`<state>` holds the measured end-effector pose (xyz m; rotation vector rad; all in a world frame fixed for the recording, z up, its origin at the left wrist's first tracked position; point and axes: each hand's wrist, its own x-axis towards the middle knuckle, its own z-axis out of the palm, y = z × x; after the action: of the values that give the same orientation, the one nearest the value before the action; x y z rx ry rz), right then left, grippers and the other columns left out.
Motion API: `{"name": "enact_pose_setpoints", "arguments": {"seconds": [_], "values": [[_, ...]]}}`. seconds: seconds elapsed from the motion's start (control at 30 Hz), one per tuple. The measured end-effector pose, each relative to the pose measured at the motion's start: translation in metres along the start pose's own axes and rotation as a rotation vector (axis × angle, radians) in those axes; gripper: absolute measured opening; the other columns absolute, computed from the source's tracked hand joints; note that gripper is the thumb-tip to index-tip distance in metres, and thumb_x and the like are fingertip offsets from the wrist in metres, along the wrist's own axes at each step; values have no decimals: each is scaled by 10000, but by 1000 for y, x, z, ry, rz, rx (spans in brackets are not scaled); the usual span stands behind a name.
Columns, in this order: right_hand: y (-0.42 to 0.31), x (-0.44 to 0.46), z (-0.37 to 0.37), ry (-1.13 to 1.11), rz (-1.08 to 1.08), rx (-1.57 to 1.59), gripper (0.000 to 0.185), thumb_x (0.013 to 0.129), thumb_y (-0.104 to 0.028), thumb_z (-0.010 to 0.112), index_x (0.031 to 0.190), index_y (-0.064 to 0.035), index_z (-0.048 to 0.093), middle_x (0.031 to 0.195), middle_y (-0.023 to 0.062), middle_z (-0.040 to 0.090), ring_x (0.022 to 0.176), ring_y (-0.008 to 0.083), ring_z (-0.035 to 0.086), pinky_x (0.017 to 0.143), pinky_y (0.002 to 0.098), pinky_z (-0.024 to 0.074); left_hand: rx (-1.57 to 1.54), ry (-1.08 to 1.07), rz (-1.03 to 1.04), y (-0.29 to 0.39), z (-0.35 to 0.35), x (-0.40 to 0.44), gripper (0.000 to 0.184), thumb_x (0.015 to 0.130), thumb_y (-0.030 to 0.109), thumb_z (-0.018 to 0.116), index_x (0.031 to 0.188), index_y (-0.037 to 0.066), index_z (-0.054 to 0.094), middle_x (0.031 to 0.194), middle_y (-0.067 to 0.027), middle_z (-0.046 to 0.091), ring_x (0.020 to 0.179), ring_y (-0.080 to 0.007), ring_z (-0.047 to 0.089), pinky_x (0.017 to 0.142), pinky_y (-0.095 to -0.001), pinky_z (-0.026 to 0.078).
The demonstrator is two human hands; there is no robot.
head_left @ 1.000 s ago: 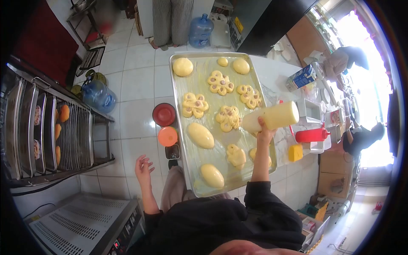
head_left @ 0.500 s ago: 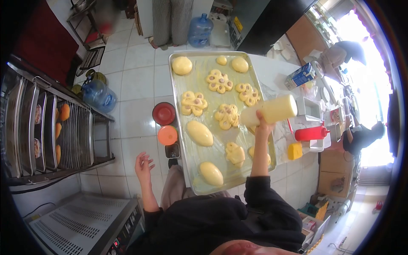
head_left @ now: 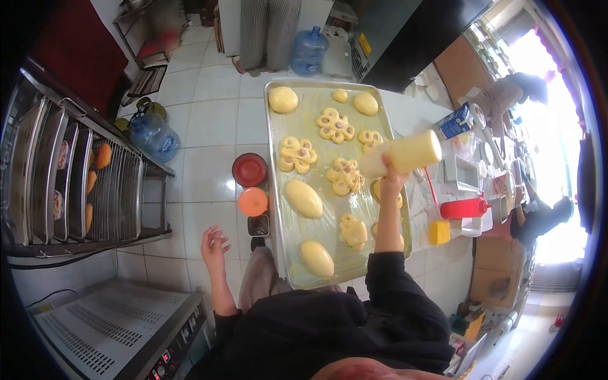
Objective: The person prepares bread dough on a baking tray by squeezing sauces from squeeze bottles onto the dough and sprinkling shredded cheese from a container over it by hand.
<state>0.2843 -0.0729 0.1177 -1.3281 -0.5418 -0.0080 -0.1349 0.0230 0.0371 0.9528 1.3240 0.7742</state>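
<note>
My right hand (head_left: 394, 172) is wrapped round a squeeze bottle (head_left: 415, 152) with pale yellow contents. The bottle lies nearly sideways above a baking tray (head_left: 274, 190), its nozzle end pointing left. Close to that end is a flower-shaped dough piece (head_left: 345, 177) with thin pale streaks across it. Above it on the tray sits another flower-shaped dough (head_left: 335, 125) dotted with brownish pieces; a similar one (head_left: 297, 154) lies at the left. Smooth oval dough (head_left: 303, 198) rests lower down. My left hand (head_left: 215, 244) hangs beside the tray, fingers loosely apart, holding nothing.
Left of the tray stand a dark red bowl (head_left: 249, 170) and an orange container (head_left: 253, 201). A red squeeze bottle (head_left: 464, 208) and a yellow block-like object (head_left: 439, 232) lie at right. A tray rack (head_left: 114, 196) stands far left. Another person's legs (head_left: 269, 35) show beyond the tray.
The view has shifted slightly, so the tray appears a little further right. My right hand and the bottle have moved slightly away from me over the tray. My left hand stays much the same.
</note>
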Motion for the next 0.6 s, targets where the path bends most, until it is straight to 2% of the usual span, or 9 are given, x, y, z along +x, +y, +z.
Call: {"name": "enact_pose_setpoints", "arguments": {"seconds": [0.1, 0.3, 0.4, 0.5, 0.6], "values": [[8, 26, 11, 71, -60, -22, 228, 676, -39, 680, 885, -4, 596, 811, 36, 584, 734, 132, 546, 667, 278, 452, -6, 7, -4, 1, -2, -2, 247, 903, 124, 459, 1144, 83, 492, 1013, -78, 547, 817, -156, 580, 660, -285, 518], [-2, -20, 18, -68, 44, -2, 258, 668, -61, 696, 895, -3, 589, 830, 34, 588, 737, 145, 544, 674, 293, 448, -19, 59, -2, 5, -10, -2, 248, 901, 127, 464, 1145, 88, 492, 1009, -65, 546, 815, -148, 577, 657, -280, 514], [2, -23, 21, -152, 10, -76, 322, 653, -81, 718, 932, 2, 581, 863, 43, 589, 750, 157, 548, 689, 304, 450, -22, 44, -4, 10, -11, 3, 251, 899, 124, 466, 1147, 89, 491, 1004, -62, 545, 818, -147, 577, 653, -277, 513], [26, 1, 19, -58, 19, -142, 324, 680, -103, 726, 945, 8, 575, 885, 57, 587, 753, 156, 549, 685, 296, 455, -11, 4, 22, 16, -8, 7, 256, 896, 157, 472, 1146, 104, 495, 1003, -54, 545, 823, -140, 573, 670, -278, 506], [40, 21, 18, 126, 132, 92, 336, 743, -117, 688, 1010, 9, 528, 910, 56, 558, 820, 147, 543, 691, 291, 467, -20, -6, 6, 16, -9, 16, 262, 893, 158, 477, 1149, 106, 495, 1003, -53, 545, 825, -142, 574, 673, -282, 507]]}}
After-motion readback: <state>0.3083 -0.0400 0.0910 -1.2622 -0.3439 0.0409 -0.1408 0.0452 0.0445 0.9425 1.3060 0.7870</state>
